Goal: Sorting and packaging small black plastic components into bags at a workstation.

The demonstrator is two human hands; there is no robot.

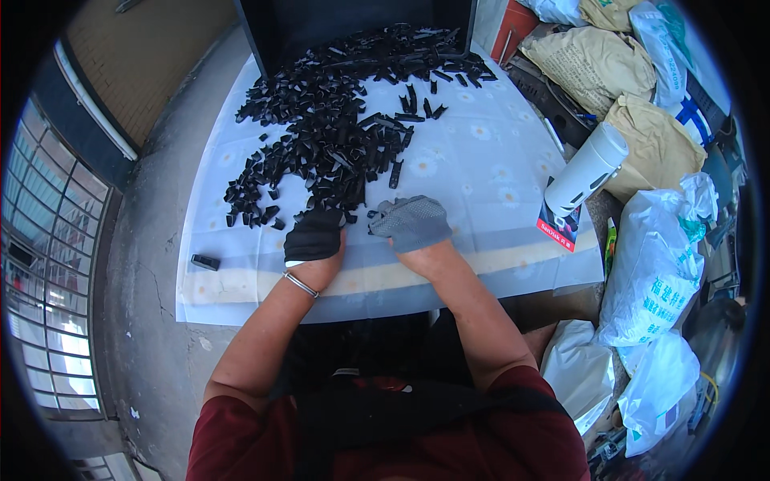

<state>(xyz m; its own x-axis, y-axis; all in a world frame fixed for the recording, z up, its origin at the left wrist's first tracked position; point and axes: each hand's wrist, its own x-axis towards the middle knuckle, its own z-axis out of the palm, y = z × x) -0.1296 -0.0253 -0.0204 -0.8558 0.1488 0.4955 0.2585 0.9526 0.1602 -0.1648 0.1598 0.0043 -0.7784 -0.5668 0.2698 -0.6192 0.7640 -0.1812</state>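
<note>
A heap of small black plastic pieces [333, 144], some short and clip-like, others longer strips, spreads over the white flowered tablecloth [465, 180]. At the heap's near edge my left hand [314, 235], in a black glove, is closed with its fingers curled. The dark glove blends with the pieces around it, so what it holds is hidden. My right hand [413, 222], in a grey dotted glove, is closed just to the right, apart from the left. A dark bit, seemingly one of the black pieces, shows at its fingertips. A metal bracelet [301, 284] circles my left wrist.
A black bin [250, 36] lies tipped at the far side, pieces spilling from its mouth. One black block [205, 262] sits at the left edge. A white bottle [589, 164] and a red card [556, 232] are at right, beside stacked sacks [654, 268].
</note>
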